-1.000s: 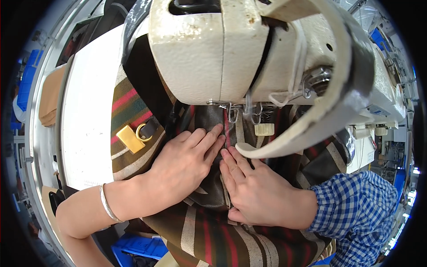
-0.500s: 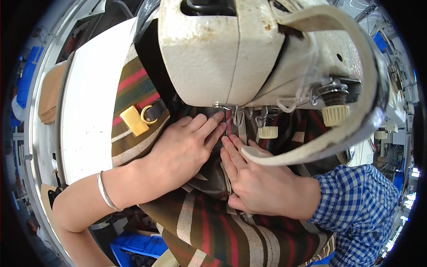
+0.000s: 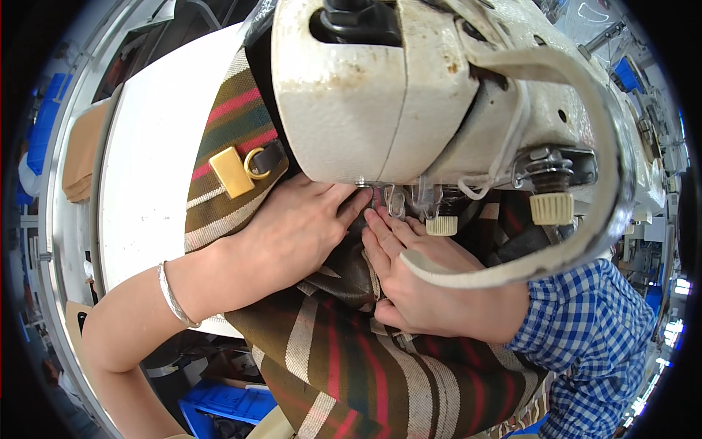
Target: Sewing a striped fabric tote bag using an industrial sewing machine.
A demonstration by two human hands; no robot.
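A striped brown, red, green and cream fabric piece (image 3: 365, 366) with a dark, leather-like section (image 3: 344, 274) lies bunched under a cream sewing machine (image 3: 340, 110). My left hand (image 3: 296, 227) lies flat on the dark section, its farther fingers partly hidden beneath the machine head. Close beside it, my right hand (image 3: 417, 271) presses down with its fingers stretched toward the stitching area, partly behind the curved white lever (image 3: 482, 274). Both hands rest on the material without gripping it. Left of them, a gold metal plate (image 3: 232, 173) and a ring (image 3: 254, 164) on a dark tab sit on the striped fabric.
The white table top (image 3: 157, 161) extends to the left, with a tan folded piece (image 3: 85, 150) beyond its edge. A blue bin (image 3: 227, 402) stands below the table. The tension knob (image 3: 550, 209) and lever jut out near my right hand.
Both hands have moved slightly farther in with the material, and the left fingertips are now more hidden under the machine head. A black part now shows in the machine's top slot.
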